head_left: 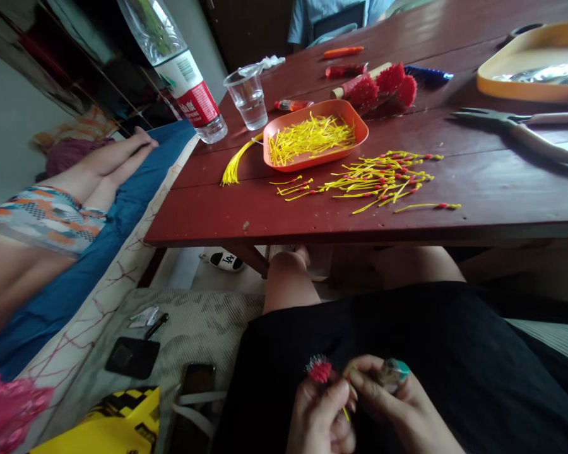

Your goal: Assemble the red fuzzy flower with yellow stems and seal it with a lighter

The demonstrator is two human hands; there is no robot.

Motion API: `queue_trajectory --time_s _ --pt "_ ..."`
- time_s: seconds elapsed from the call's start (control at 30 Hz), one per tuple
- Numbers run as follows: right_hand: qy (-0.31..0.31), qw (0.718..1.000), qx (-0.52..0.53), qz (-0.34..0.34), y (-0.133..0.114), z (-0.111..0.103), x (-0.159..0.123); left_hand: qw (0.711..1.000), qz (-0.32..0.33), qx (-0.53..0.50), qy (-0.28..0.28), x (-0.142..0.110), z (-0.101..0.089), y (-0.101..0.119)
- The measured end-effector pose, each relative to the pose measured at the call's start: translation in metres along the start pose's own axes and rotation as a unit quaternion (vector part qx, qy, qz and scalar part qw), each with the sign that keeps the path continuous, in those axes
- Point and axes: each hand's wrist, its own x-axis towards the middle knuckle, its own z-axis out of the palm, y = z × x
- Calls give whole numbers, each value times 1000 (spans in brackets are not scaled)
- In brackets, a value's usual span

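Left hand: the left hand [319, 410] sits low over the black lap, fingers pinched closed on a small red tufted flower [319, 369], which stands up just above the thumb.
Right hand: the right hand [397, 403] touches the left, fingers curled in on a thin yellow strand [346, 413] that shows between the two hands; a teal ring [397, 369] sits on one finger.
Seat: a dark phone [195, 388] and a black square case [132, 357] lie on the striped cushion left of the lap.
Table, near edge: loose yellow stamens with red tips [378, 180] are scattered on the red wooden table [502, 189].
Table, middle: an orange tray [355, 144] holds more yellow strands; a yellow tassel [234, 167] lies just beside it.
Table, far: a clear plastic cup [247, 94], a water bottle [180, 69], finished red flowers [383, 85] and pliers [515, 126].
Left side: another person lies on a blue mat [123, 208].
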Motion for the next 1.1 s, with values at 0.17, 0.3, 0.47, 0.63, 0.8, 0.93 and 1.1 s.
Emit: queue_trajectory --time_s 0.17,0.3,0.47,0.63,0.8,0.93,1.1 --pt "23 999 -47 -9 -5 -1 -1 997 26 71 30 1 -4 -4" --pt "5 980 -177 -94 -6 -5 -3 986 86 119 79 3 -3 -6" --pt "25 982 -164 -90 0 -4 -6 976 121 148 105 6 -6 -12" --pt "14 1000 -5 0 3 1 -2 990 105 63 72 4 -5 -11" --pt "5 1000 0 11 9 -5 4 999 48 -3 15 3 -3 -7" --pt "16 1000 -3 8 12 -8 4 999 41 -10 -7 3 -4 -5" --pt "41 999 9 20 3 -3 0 1000 21 -6 -6 -2 -1 2"
